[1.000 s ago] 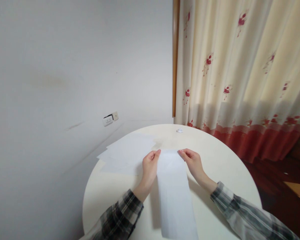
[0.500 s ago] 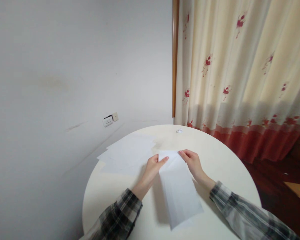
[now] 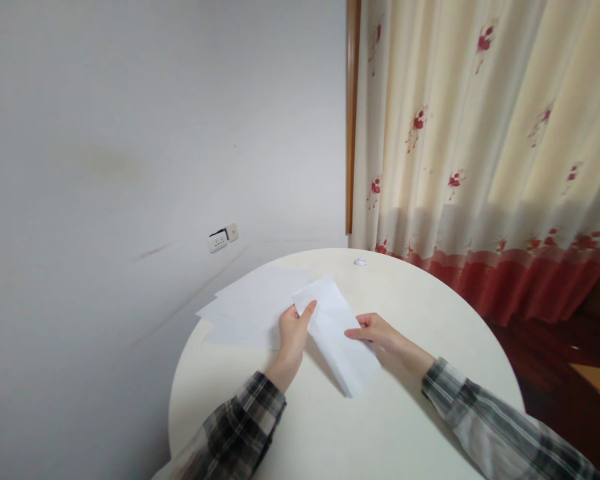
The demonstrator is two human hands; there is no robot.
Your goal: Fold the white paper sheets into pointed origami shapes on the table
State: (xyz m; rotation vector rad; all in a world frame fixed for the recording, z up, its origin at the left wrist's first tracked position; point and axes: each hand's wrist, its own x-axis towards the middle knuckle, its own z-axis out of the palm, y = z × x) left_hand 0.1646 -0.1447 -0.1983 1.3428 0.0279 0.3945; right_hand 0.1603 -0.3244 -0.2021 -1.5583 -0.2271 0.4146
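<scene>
A folded white sheet of paper is held between my two hands above the round white table. My left hand grips its left edge near the far end, thumb lying on top and fingers underneath. At the right edge, about midway along, my right hand pinches the sheet between thumb and fingers. The paper slants, its far end to the left and its near end to the right. Its underside is hidden.
Several loose white sheets lie overlapping on the table's left side. A small crumpled paper piece rests near the far edge. Behind are a wall with a socket and a floral curtain.
The paper has turned, its near end pulling up and away from me. My right hand has slid from the far corner down to the right edge; my left hand moved slightly left.
</scene>
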